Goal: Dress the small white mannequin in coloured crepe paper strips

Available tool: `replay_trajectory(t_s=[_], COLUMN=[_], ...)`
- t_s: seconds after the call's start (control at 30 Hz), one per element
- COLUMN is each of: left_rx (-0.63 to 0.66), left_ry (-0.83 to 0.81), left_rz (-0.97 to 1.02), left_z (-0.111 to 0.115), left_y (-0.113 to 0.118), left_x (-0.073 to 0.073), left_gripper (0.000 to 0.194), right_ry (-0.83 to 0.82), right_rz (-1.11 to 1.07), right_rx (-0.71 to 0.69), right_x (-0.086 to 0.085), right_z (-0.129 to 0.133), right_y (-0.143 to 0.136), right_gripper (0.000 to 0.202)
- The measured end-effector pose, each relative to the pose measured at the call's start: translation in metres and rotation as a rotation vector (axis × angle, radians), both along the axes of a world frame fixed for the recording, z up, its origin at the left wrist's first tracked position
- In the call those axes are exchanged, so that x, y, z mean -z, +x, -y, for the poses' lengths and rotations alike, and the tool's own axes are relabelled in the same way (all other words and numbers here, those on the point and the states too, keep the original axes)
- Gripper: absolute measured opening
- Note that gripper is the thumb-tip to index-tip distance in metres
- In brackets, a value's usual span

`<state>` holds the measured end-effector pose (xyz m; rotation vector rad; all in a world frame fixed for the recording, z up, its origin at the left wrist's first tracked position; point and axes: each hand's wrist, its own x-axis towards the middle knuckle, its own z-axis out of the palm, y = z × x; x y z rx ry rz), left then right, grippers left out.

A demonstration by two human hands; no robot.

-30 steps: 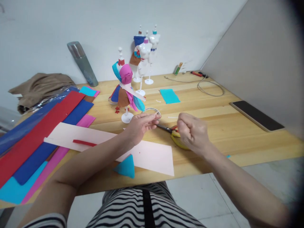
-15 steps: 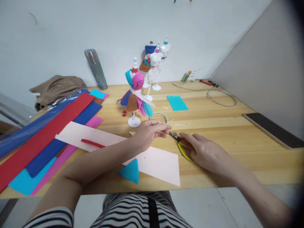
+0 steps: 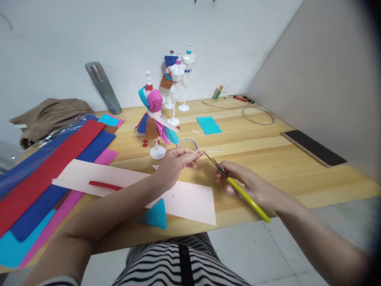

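Note:
My left hand [image 3: 180, 163] is closed, with thumb and fingertips pinched on a small pale scrap [image 3: 199, 152], mostly hidden by the fingers. Facing it, my right hand [image 3: 242, 180] holds a pair of scissors [image 3: 245, 198] with yellow handles. The blades are slightly apart and point at the left fingertips. Beneath my left forearm lies a long pale pink strip [image 3: 190, 198], with a thin red strip [image 3: 104, 185] and a turquoise triangle [image 3: 157, 214] near it. Behind the left hand stands a small mannequin [image 3: 154, 123] dressed in coloured pieces, beside a roll of tape [image 3: 188, 143].
Red [image 3: 59, 159], blue and pink strips are piled on the left, near a brown cloth [image 3: 53, 115] and a grey flask [image 3: 104, 87]. Further mannequins [image 3: 177, 75] stand by the wall. A turquoise square [image 3: 209, 125], a cable [image 3: 258, 119] and a phone [image 3: 314, 147] lie rightward.
The scissors have pulled back from my left fingertips and turned in my right hand, their handles now swung outward. My left hand keeps its pinch. The whole view has shifted to the right.

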<state>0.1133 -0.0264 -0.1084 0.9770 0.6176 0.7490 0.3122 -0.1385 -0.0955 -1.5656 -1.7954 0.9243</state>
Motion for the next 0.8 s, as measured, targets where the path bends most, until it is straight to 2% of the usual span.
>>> replay_trajectory(t_s=[0.13, 0.27, 0.57, 0.63, 0.7, 0.77, 0.8], left_rx=[-0.010, -0.018, 0.020, -0.036, -0.143, -0.220, -0.218], left_ry=[0.082, 0.153, 0.163, 0.113, 0.060, 0.054, 0.074], left_rz=[-0.101, -0.174, -0.146, -0.158, -0.167, -0.150, -0.135], left_z=[0.002, 0.002, 0.000, -0.003, -0.005, -0.005, -0.005], left_y=[-0.001, -0.003, -0.002, -0.003, -0.003, -0.004, -0.004], left_x=[-0.002, -0.004, -0.003, -0.002, -0.002, -0.003, -0.005], left_gripper=[0.015, 0.011, 0.011, 0.011, 0.012, 0.014, 0.016], right_ry=[-0.045, -0.030, 0.052, 0.095, 0.097, 0.036, 0.003], right_rz=[-0.031, -0.041, -0.181, -0.102, 0.074, 0.291, 0.384], right_rx=[-0.018, -0.016, 0.024, 0.071, 0.110, 0.086, 0.048], right_x=[-0.001, 0.002, 0.028, 0.027, 0.025, 0.024, 0.024], right_z=[-0.011, -0.018, -0.020, -0.022, -0.023, -0.023, -0.022], right_y=[-0.013, -0.019, -0.010, -0.006, -0.002, 0.002, 0.003], right_gripper=[0.031, 0.028, 0.038, 0.040, 0.037, 0.023, 0.013])
